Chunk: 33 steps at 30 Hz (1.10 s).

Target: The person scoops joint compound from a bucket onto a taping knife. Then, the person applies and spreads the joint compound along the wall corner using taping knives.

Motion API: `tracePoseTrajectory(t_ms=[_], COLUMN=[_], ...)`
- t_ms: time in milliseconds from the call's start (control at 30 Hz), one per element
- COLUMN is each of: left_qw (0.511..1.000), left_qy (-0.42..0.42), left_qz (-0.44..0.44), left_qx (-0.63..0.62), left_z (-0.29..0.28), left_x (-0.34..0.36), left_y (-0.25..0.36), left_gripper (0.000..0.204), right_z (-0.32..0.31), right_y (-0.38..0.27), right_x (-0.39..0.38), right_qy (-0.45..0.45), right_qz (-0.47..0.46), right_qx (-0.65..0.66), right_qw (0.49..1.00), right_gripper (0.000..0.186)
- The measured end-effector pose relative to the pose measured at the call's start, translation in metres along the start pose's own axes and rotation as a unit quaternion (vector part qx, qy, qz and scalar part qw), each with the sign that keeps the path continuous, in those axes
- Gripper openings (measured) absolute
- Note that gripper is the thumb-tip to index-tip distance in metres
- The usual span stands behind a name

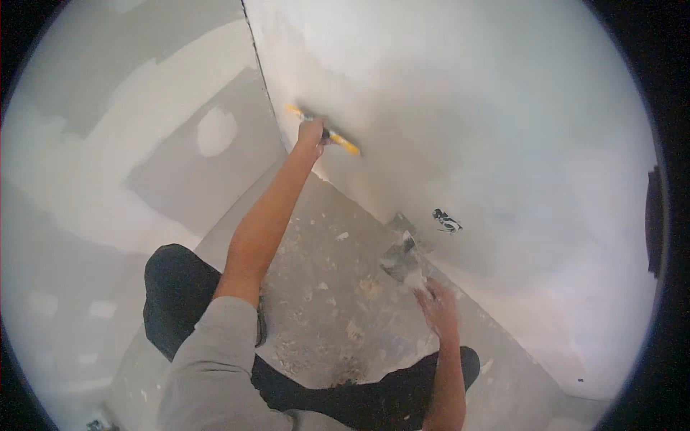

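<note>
My left hand (310,136) reaches up to the right wall near the corner, its fingers wrapped round a wide plastering blade (345,143) with yellow ends. The blade lies along the wall surface, tilted down to the right. My right hand (439,309) is lower, above the floor beside the wall's foot. It grips a putty knife (402,260) by the handle, with its broad blade pointing up and away from me. Pale, wet-looking compound is smeared on that blade. The handle is mostly hidden by my fingers.
The right wall (503,129) carries a damp-looking grey patch and a wall opening with loose wires (447,220). The left wall (172,144) has patches of pale filler. Dried splashes spot the floor (316,273). My bent knees (176,287) are at either side.
</note>
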<state>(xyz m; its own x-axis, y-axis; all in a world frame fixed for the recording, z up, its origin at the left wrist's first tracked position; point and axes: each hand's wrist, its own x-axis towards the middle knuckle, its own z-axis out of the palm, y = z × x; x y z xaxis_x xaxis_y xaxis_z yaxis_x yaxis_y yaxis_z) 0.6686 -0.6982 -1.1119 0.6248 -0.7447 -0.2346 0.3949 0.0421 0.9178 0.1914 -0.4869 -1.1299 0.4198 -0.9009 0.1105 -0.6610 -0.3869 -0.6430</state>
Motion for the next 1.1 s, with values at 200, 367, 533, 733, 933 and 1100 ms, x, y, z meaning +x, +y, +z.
tracePoseTrajectory(t_ms=[200, 367, 533, 733, 933, 1100], left_qw=[0.97, 0.94, 0.938, 0.934, 0.945, 0.89], left_qy=[-0.058, 0.027, 0.074, 0.082, 0.008, -0.074], left_qz=[0.229, 0.316, 0.337, 0.329, 0.259, 0.353], left_qx=[-0.055, -0.129, -0.037, 0.114, 0.199, 0.278], left_z=[0.042, -0.023, -0.078, -0.065, -0.051, -0.05], left_x=[-0.168, -0.308, -0.263, -0.272, -0.35, -0.367], left_y=[0.158, 0.192, 0.106, 0.064, 0.043, 0.004], left_gripper=[0.02, 0.035, 0.041, 0.045, 0.04, 0.038], right_z=[0.014, -0.017, -0.008, 0.013, -0.014, -0.067], right_y=[0.06, -0.015, -0.041, -0.06, -0.101, -0.151], right_x=[0.038, 0.052, 0.052, 0.052, 0.035, 0.07], right_qy=[0.019, -0.087, -0.128, -0.177, -0.203, -0.025], right_qz=[0.031, 0.188, 0.188, 0.13, 0.15, 0.02], right_qx=[0.091, 0.397, 0.595, 0.514, 0.558, 0.475], right_qw=[0.995, 0.894, 0.771, 0.829, 0.791, 0.879], right_gripper=[0.047, 0.044, 0.028, 0.032, 0.031, 0.028])
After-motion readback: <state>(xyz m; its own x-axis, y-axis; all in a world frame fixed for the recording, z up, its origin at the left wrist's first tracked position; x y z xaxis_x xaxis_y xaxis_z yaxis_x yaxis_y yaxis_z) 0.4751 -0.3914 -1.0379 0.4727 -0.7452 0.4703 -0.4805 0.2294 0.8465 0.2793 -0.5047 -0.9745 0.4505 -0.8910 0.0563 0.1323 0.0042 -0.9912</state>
